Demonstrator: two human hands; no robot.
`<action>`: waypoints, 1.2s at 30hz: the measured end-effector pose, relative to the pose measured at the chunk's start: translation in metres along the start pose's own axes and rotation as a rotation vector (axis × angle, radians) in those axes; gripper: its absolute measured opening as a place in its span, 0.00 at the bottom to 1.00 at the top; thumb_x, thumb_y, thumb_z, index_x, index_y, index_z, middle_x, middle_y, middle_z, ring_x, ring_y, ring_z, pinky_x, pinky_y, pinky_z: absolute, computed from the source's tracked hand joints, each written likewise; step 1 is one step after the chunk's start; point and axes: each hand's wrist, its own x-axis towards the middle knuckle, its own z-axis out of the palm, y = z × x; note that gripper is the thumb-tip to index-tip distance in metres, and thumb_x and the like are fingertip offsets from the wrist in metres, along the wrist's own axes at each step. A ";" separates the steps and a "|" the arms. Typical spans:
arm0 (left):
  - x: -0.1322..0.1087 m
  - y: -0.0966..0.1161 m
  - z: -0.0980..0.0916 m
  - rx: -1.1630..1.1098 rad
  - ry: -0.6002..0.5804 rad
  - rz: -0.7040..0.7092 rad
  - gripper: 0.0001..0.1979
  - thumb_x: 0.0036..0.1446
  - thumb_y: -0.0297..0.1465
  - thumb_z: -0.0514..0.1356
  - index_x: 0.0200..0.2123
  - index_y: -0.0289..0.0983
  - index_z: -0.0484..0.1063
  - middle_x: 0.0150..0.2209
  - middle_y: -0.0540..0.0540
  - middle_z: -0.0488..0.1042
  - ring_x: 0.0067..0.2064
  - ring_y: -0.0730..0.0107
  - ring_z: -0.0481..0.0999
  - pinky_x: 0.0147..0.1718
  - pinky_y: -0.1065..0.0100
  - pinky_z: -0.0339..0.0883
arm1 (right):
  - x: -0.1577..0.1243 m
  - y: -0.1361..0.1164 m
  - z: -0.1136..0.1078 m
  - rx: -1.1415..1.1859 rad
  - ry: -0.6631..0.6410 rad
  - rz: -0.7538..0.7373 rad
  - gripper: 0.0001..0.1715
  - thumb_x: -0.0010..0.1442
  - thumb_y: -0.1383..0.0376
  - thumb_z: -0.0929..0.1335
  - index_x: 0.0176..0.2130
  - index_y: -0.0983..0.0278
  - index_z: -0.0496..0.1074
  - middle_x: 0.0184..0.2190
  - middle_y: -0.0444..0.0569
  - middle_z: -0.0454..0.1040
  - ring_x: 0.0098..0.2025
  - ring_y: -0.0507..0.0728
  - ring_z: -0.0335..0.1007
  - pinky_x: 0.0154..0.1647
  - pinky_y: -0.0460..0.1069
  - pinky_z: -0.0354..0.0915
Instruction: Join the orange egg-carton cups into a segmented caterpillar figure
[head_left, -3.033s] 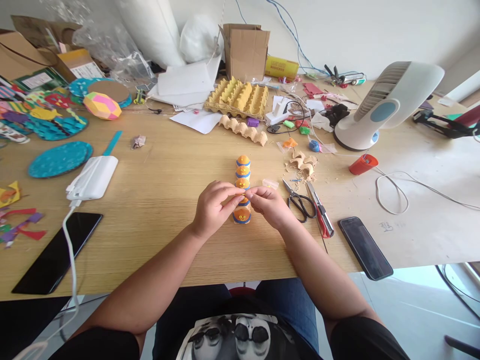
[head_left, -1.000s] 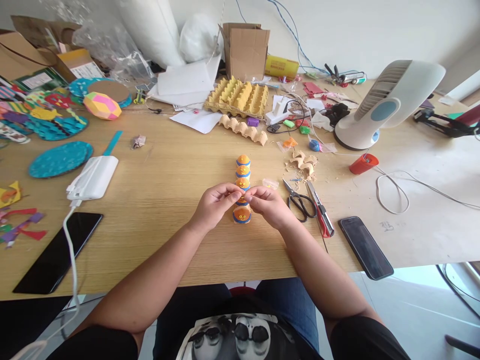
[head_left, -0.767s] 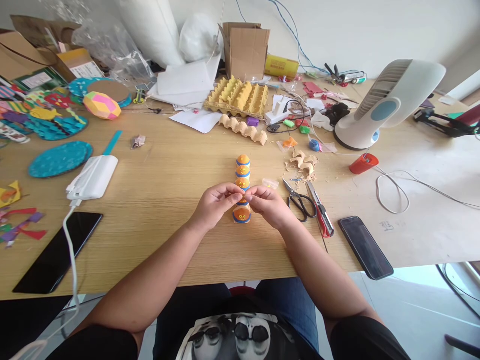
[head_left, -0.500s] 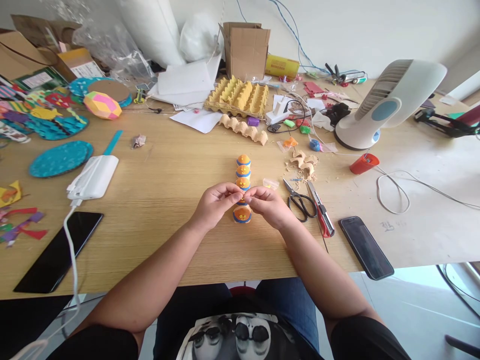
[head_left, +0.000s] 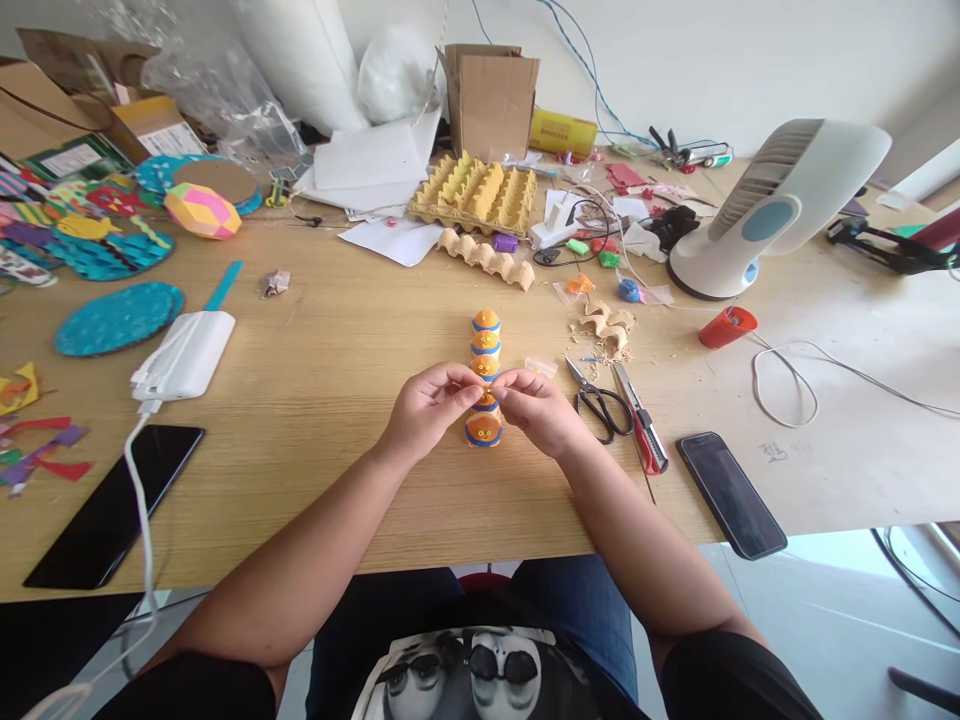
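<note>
A row of small orange domes with blue rims (head_left: 486,345) runs away from me on the wooden table (head_left: 337,340). My left hand (head_left: 426,412) and my right hand (head_left: 538,412) meet just above the near end of that row. Both are closed in a pinch, fingertips almost touching each other. Whatever sits between the fingertips is too small to make out. The nearest dome (head_left: 484,431) shows below the fingers.
Black scissors (head_left: 598,402) and a red utility knife (head_left: 642,428) lie right of my hands, with a dark phone (head_left: 730,494) beyond. A white fan (head_left: 780,205), a red cup (head_left: 727,327), egg trays (head_left: 475,193), a white power bank (head_left: 185,352) and another phone (head_left: 112,504) surround the area.
Both hands have stayed pinched together above the dome row, with only slight finger shifts. Nothing else on the table has moved.
</note>
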 end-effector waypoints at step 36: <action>-0.001 0.007 0.002 0.206 -0.002 0.162 0.06 0.60 0.37 0.68 0.36 0.41 0.82 0.35 0.46 0.78 0.38 0.69 0.76 0.36 0.69 0.71 | -0.001 0.001 0.002 0.027 -0.030 0.038 0.22 0.48 0.52 0.80 0.33 0.64 0.75 0.22 0.38 0.66 0.21 0.45 0.48 0.23 0.45 0.42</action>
